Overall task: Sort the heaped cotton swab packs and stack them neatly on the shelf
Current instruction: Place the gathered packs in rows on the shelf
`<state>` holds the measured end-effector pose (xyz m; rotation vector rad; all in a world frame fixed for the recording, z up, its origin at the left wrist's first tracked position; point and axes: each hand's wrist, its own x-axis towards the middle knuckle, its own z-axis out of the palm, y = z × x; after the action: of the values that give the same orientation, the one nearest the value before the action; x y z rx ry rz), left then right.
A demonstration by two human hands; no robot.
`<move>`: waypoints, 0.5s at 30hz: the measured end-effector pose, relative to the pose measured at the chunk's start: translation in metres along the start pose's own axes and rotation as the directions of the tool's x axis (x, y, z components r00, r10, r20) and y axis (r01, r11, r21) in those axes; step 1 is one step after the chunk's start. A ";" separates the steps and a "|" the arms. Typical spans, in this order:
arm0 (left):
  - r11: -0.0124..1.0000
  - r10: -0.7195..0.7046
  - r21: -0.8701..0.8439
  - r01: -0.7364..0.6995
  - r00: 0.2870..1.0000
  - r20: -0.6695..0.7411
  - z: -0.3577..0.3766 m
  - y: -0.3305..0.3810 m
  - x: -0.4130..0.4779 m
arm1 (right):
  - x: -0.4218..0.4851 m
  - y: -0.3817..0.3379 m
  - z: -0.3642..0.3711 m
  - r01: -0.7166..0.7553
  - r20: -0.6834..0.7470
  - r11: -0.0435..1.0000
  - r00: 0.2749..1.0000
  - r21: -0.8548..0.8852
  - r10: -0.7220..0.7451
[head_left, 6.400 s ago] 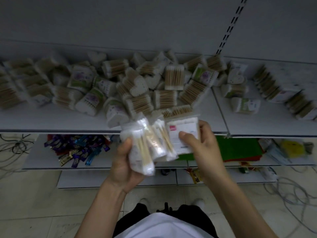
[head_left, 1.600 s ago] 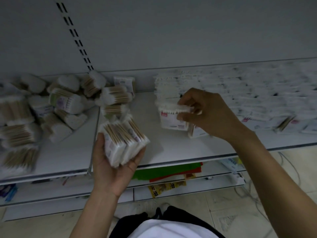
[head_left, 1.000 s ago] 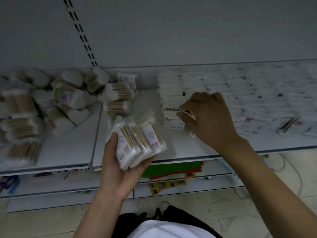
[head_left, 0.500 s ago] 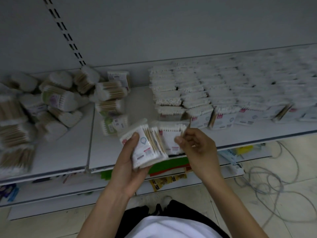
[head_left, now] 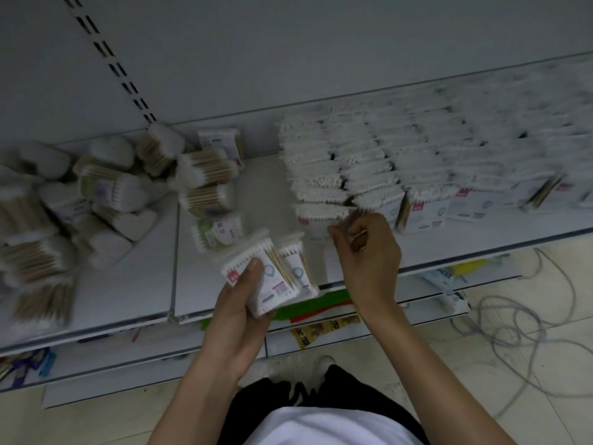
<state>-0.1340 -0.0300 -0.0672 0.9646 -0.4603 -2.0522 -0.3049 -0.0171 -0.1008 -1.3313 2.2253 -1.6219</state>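
My left hand (head_left: 237, 303) grips a small bundle of white cotton swab packs (head_left: 272, 271) over the shelf's front edge. My right hand (head_left: 365, 248) reaches to the front of the leftmost neat row, its curled fingers pinching the right edge of the front swab pack (head_left: 317, 216), which stands on the shelf. Behind it run several tidy rows of upright packs (head_left: 385, 155) toward the right. A loose heap of mixed swab packs (head_left: 112, 194) lies to the left, blurred.
The grey shelf board (head_left: 128, 293) has a seam between two panels under my left hand. Lower shelves hold green and red items (head_left: 308, 308). Tangled cables (head_left: 529, 316) lie on the tiled floor at right. A slotted upright (head_left: 109, 59) runs up the back wall.
My right hand took one pack out of the left hand's bundle and carried it up to the front of the leftmost row. The left hand's bundle is smaller.
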 end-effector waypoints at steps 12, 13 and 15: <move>1.000 0.003 0.004 -0.003 1.000 -0.007 0.005 0.000 -0.008 | -0.003 0.003 -0.010 -0.076 0.051 0.997 0.996 -0.003 0.077; 1.000 0.002 0.002 -0.002 1.000 -0.015 0.007 0.000 -0.009 | -0.004 0.002 -0.011 -0.028 0.052 0.999 0.998 -0.022 0.029; 1.000 0.018 0.007 -0.018 1.000 -0.003 0.008 0.000 -0.009 | -0.002 -0.001 -0.013 0.183 0.025 0.977 0.983 -0.112 -0.181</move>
<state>-0.1373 -0.0226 -0.0577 0.9647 -0.4736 -2.0340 -0.3097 -0.0059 -0.0948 -1.6145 2.2778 -1.5528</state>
